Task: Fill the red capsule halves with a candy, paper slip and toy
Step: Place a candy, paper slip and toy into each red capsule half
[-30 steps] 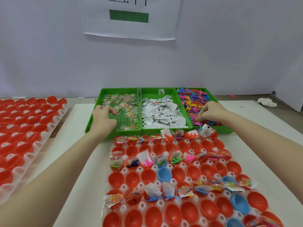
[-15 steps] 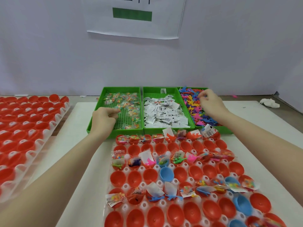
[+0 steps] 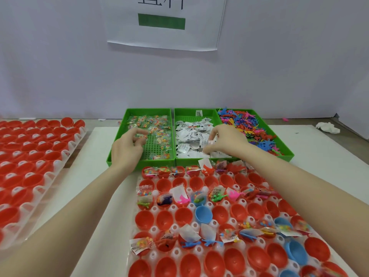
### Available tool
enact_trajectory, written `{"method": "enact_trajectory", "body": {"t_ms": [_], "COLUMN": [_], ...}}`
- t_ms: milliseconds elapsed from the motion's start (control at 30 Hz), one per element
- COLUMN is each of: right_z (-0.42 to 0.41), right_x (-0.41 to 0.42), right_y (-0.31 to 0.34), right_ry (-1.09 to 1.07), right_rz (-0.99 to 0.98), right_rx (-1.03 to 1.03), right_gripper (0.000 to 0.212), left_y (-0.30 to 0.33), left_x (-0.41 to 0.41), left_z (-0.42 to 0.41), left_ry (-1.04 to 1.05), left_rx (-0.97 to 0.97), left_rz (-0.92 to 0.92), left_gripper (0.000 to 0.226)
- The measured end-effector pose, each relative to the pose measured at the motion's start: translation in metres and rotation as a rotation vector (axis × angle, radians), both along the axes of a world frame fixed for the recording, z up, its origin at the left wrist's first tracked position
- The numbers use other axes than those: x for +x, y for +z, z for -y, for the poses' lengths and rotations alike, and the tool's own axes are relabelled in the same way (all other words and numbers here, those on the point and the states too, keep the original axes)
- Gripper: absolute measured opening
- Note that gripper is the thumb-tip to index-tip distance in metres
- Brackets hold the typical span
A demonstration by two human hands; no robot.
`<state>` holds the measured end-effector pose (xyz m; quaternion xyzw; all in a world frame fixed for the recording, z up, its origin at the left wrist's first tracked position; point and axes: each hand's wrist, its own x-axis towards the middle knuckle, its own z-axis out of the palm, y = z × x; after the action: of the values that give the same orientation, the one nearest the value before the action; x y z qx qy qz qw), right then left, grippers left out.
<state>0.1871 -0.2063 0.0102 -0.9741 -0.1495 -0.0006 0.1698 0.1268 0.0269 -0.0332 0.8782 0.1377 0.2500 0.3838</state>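
Three green trays stand side by side in the middle of the frame. The left green tray (image 3: 117, 148) holds small clear bags of coloured candy (image 3: 159, 126), mostly in its far and right part, so the perforated floor shows near the front. The middle green tray (image 3: 177, 116) holds a heap of white paper slips (image 3: 189, 134). The right green tray (image 3: 287, 150) is full of rubbery toy figures (image 3: 249, 126) in blue, orange, pink and red.

The left hand (image 3: 127, 146) is over the left tray with its fingers curled; the fingertips are at the candy bags, but I cannot tell if they hold one. The right hand (image 3: 225, 140) is over the middle tray, and its thumb and fingers pinch paper slips at the heap.

Below the trays, in the lower centre and right, lies a clear holder sheet (image 3: 153, 229) with rows of red capsule halves (image 3: 144, 219) and a few blue capsule halves (image 3: 203, 213). Some halves already contain a candy bag, a slip and a toy, while many red ones are empty. At the left edge, a second holder (image 3: 65, 152) carries more red halves (image 3: 32, 180), all empty. A printed paper sheet (image 3: 163, 23) hangs on the wall, and a crumpled white tissue (image 3: 327, 127) lies at the right.
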Motion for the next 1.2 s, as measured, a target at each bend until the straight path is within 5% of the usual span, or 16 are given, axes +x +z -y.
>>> {"method": "enact_trajectory", "body": {"t_ms": [233,333,600,833,1067,1200], "right_z": [0.019,0.023,0.012,0.013,0.032,0.041], "right_x": [-0.003,-0.009,-0.076,-0.158,-0.192,-0.205], "right_y": [0.012,0.015,0.056,0.063,0.044,0.037], "right_ry": [-0.070,-0.128,0.055,0.257,0.159,0.100], "right_rz": [0.046,0.042,-0.134,-0.307,-0.177,-0.057], "right_rx": [0.343,0.467,0.793,0.828,0.721,0.650], "right_gripper": [0.034,0.046,0.021,0.029,0.035,0.037], "left_y": [0.015,0.021,0.052,0.072,0.073,0.069], "left_x": [-0.003,-0.007,-0.035,-0.112,-0.167,-0.182], "left_z": [-0.002,-0.003,0.037,0.101,0.120,0.127], "left_ry": [0.063,0.103,-0.084,-0.443,-0.624,-0.594], "left_rx": [-0.454,-0.467,-0.681,-0.775,-1.098,-1.025], "left_rz": [0.182,0.247,0.186,0.071,-0.079,-0.048], "left_gripper": [0.016,0.010,0.017,0.024,0.015,0.015]}}
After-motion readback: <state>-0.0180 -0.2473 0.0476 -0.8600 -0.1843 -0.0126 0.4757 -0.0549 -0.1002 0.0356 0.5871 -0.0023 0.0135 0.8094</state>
